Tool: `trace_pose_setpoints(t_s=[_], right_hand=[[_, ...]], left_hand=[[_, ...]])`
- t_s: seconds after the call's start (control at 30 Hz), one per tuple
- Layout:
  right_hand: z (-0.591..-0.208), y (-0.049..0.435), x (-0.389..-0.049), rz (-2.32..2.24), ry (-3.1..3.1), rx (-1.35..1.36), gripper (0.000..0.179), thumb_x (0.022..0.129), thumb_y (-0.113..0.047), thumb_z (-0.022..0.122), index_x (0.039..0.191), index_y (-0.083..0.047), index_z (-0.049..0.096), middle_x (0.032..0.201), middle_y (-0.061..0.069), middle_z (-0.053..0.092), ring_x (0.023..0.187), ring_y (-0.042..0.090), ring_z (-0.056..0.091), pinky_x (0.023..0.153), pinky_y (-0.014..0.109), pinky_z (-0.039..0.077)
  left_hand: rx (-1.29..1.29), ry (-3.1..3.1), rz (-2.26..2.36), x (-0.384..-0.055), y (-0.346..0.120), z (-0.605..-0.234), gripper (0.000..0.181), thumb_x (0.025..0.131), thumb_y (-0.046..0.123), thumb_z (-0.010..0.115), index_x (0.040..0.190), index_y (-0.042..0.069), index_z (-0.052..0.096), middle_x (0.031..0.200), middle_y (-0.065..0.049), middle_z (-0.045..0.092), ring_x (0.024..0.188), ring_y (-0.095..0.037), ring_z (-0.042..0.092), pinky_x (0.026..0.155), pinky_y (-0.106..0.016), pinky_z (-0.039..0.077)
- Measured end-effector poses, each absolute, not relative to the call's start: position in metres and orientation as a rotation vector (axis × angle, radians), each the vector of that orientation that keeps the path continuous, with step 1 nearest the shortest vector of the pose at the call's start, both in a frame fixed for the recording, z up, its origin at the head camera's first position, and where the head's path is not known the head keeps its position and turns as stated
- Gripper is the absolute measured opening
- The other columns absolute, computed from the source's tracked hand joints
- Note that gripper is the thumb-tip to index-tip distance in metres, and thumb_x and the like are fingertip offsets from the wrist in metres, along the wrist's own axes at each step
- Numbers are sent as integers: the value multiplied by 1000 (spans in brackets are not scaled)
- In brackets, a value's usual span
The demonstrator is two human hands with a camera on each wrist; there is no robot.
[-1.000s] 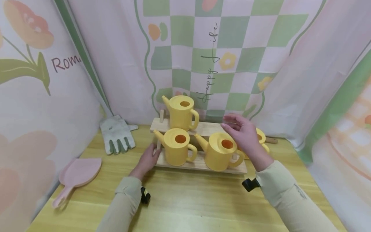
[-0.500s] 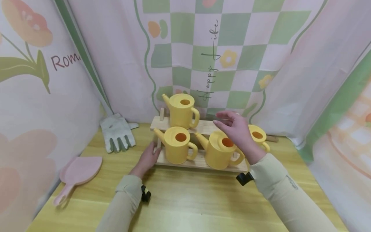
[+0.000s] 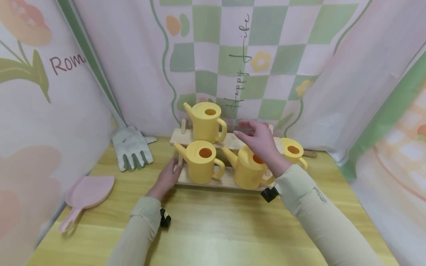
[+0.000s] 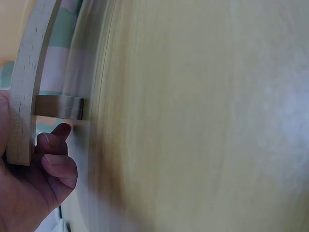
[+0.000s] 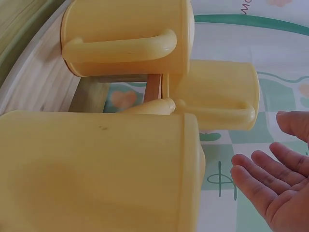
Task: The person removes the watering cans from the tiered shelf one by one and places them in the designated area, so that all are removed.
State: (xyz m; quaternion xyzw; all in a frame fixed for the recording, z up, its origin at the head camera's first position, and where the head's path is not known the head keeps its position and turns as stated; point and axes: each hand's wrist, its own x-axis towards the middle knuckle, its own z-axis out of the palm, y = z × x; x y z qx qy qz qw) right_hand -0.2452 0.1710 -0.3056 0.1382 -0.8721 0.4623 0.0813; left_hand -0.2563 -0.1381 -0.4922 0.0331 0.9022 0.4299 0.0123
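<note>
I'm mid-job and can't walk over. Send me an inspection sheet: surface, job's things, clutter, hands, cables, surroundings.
Surface: wood-grain table, bearing a two-tier wooden rack.
Job's things: yellow watering cans, all spouts visible pointing left; upper can on the top shelf, front-left can and front-right can on the bottom; fourth can at the rack's right end, base hidden.
Clutter: pink dustpan and work glove at left; wooden handle at right.
Hands: left hand grips the rack's left end; right hand raised, holding nothing.
Cables: nothing seen.
Surroundings: patterned fabric behind and both sides.
</note>
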Motion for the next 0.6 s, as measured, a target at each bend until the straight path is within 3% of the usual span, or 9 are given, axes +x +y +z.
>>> trace_pose_setpoints(t_s=[0.6], right_hand=[[-303,150,-257,1429,-2628,392,39,93,-16,68,128,-3,56,130,17,58,112,35,61,91,44,53]], left_hand=[[103,2810,1361,-257,-138,-491,43,103,37,46,134,7,45,138,-21,51,128,-38,47,107,-55,37]])
